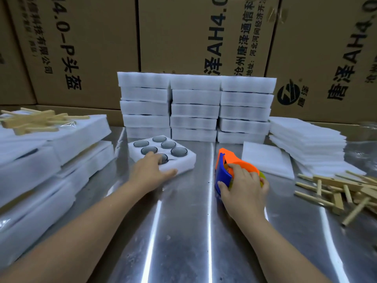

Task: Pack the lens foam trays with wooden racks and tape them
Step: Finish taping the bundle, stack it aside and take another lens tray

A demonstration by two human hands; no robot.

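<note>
OK, status: we had the lens foam tray [184, 162] flat on the steel tabletop [183, 221], six dark lenses [178, 151] seated in its pockets, top uncovered. Our left hand [152, 169] lay on the tray's near-left corner, grip released: fingers stretched over the nearest lens, thumb along the near edge.

Just right of the tray, our right hand [242, 186] had its grip clenched round the orange-and-blue tape dispenser [230, 158], which rested on the tabletop, apart from the tray.

Behind the tray stood three foam tray stacks [195, 109], five high each, with cardboard boxes [183, 37] behind those.

Further right of the tray, past the dispenser, lay one loose foam sheet [267, 160], then a foam sheet stack [306, 135]. Nearer us than that stack sat a pile of wooden racks [336, 188].

Left of the tray were slumped foam piles [40, 160] with a second rack pile [34, 119] on top. We couldn't tell whether the tray touched those piles.
</note>
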